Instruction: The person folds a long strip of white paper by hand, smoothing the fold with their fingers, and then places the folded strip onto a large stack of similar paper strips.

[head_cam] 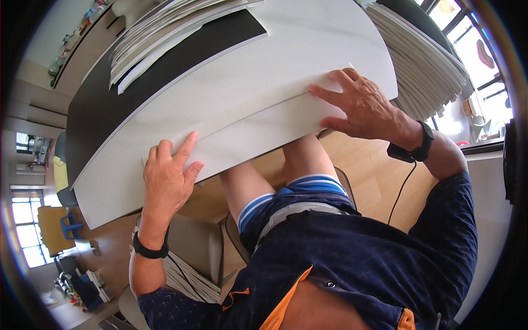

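On the white tabletop (288, 53) lies a narrow, pale strip (255, 103), perhaps paper or card, close to the near edge. My left hand (169, 177) presses on or beside its left end, index finger extended and thumb apart. At the strip's right end, my right hand (359, 103) rests with fingers spread. Neither hand is closed around anything. The strip's exact outline is hard to tell against the white surface.
A stack of pale sheets (165, 37) lies on the table's black band (165, 68) at the far left. More stacked sheets (416, 57) stand at the right, past the table edge. Chairs, one a beige chair (194, 243), are below the table. A cable (402, 192) hangs from my right wristband.
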### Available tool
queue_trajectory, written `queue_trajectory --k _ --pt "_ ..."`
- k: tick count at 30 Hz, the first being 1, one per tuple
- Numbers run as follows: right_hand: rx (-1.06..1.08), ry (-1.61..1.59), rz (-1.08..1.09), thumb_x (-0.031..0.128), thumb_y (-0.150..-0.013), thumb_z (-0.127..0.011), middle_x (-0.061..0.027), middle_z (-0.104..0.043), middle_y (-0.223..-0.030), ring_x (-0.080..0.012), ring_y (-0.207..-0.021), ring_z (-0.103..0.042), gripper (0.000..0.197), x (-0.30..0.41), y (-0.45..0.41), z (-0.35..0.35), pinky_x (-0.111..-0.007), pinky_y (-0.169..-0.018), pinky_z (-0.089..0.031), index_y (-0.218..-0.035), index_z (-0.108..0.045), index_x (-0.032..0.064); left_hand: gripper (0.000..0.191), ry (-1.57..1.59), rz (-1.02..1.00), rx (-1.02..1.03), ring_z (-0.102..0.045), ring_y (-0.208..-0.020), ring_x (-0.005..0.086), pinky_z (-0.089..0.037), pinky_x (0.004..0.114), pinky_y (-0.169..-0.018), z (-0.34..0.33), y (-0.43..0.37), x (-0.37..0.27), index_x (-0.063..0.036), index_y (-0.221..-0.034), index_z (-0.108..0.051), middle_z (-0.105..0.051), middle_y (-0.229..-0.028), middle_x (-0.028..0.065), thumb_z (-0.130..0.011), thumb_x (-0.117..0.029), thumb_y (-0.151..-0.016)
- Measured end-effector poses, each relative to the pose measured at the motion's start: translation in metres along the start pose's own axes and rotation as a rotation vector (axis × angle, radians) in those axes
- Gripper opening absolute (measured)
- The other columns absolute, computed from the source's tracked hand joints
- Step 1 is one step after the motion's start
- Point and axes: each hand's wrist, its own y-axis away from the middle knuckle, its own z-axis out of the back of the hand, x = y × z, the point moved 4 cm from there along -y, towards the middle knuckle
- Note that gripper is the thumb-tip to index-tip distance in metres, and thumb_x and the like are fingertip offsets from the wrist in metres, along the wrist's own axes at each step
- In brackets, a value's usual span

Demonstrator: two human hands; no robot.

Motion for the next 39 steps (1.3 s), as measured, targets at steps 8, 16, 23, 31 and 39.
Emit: queue_trajectory --k 8,16,23,31,39 --pt "0.063 -0.162 -0.037 0.07 -0.08 -0.079 -0.0193 -0.057 -0.133 -0.0362 -0.12 -0.059 0.094 0.025 -0.026 0.002 -0.048 -0.092 -0.054 -0.141 -0.061 0.0001 0.075 0.207 -0.082 -0.209 -0.055 -0.117 0.0402 -0.046 0.051 -0.102 -0.017 0.003 -0.013 -0.0121 -0.153 -0.056 -0.057 -0.127 0.0195 -0.065 -0.061 -0.097" --pt "-0.097 -0.124 0.173 0.058 -0.08 -0.083 -0.022 -0.049 -0.151 -0.0419 -0.132 -0.054 0.093 0.04 -0.032 -0.017 -0.048 -0.11 -0.05 -0.138 -0.057 -0.0105 0.087 -0.016 -0.015 -0.135 -0.051 -0.127 0.0376 -0.043 0.053 -0.107 -0.014 0.003 -0.036 -0.0042 -0.149 -0.055 -0.056 -0.132 0.0173 -0.077 -0.06 -0.086" --pt "0.112 -0.148 0.018 0.04 -0.074 -0.091 -0.02 -0.047 -0.153 -0.044 -0.139 -0.048 0.092 0.073 -0.047 -0.013 -0.054 -0.115 -0.046 -0.148 -0.053 0.0005 0.087 0.064 0.034 -0.182 -0.053 -0.121 0.0352 -0.04 0.053 -0.108 -0.02 -0.004 -0.062 -0.0175 -0.155 -0.053 -0.055 -0.128 0.0151 -0.088 -0.038 -0.079" --pt "-0.1 -0.017 0.173 0.033 -0.076 -0.089 -0.0195 -0.049 -0.147 -0.0418 -0.135 -0.049 0.086 0.083 -0.035 -0.035 -0.053 -0.116 -0.044 -0.146 -0.054 -0.0024 0.088 0.016 0.03 -0.228 -0.053 -0.123 0.0365 -0.042 0.053 -0.106 -0.033 0.005 -0.07 -0.0194 -0.158 -0.051 -0.055 -0.132 0.0157 -0.089 -0.027 -0.079" --pt "0.193 -0.093 -0.004 0.03 -0.074 -0.087 -0.0222 -0.051 -0.141 -0.0413 -0.129 -0.052 0.085 0.103 -0.057 -0.022 -0.053 -0.113 -0.046 -0.145 -0.056 -0.0026 0.083 0.041 0.082 -0.243 -0.048 -0.136 0.0382 -0.036 0.061 -0.114 -0.035 0.002 -0.084 -0.0156 -0.156 -0.052 -0.055 -0.14 0.0142 -0.087 -0.024 -0.082"
